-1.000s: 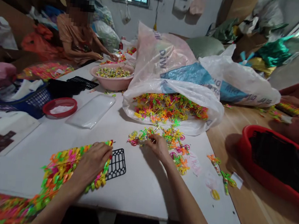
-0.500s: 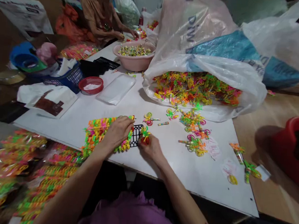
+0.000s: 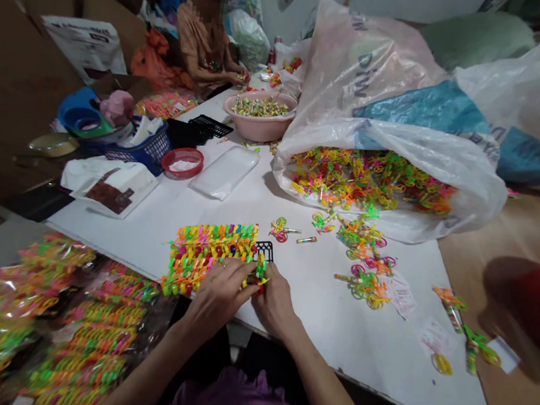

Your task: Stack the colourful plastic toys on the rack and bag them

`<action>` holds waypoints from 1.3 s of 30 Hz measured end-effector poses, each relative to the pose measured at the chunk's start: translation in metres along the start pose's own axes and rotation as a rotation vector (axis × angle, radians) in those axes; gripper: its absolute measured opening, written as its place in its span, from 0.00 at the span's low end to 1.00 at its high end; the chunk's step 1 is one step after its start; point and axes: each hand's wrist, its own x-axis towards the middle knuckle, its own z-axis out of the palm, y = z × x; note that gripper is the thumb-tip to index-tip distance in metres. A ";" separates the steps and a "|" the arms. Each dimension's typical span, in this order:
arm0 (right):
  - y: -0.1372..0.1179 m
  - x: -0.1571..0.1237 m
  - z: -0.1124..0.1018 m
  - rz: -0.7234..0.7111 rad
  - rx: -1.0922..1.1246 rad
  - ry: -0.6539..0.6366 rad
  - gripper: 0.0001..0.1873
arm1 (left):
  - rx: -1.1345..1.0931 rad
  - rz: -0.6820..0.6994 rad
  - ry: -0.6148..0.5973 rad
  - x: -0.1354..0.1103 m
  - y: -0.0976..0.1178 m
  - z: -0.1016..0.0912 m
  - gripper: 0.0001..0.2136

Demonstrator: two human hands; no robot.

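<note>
A black plastic grid tray (image 3: 265, 249), nearly covered with rows of neon plastic toy pieces (image 3: 208, 251), lies near the front edge of the white table (image 3: 288, 306). My left hand (image 3: 220, 296) rests at the tray's front edge, fingers curled on the pieces. My right hand (image 3: 276, 300) pinches a small green and yellow piece (image 3: 260, 270) at the tray's uncovered right end. More loose pieces (image 3: 363, 253) are scattered to the right.
A big plastic sack (image 3: 390, 144) spills neon pieces at the back. A pink basin (image 3: 258, 125), red dish (image 3: 183, 162) and clear tray (image 3: 225, 173) stand beyond. Bagged filled trays (image 3: 47, 334) lie at the left. Another person (image 3: 209, 37) works at the far end.
My right hand came back from the loose pile with a piece to the tray's right end. My left hand slid from the top of the tray to its front edge. The view shifted.
</note>
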 end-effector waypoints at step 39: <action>-0.015 0.046 -0.038 -0.111 0.344 0.075 0.06 | -0.209 -0.189 -0.081 0.036 -0.049 -0.001 0.07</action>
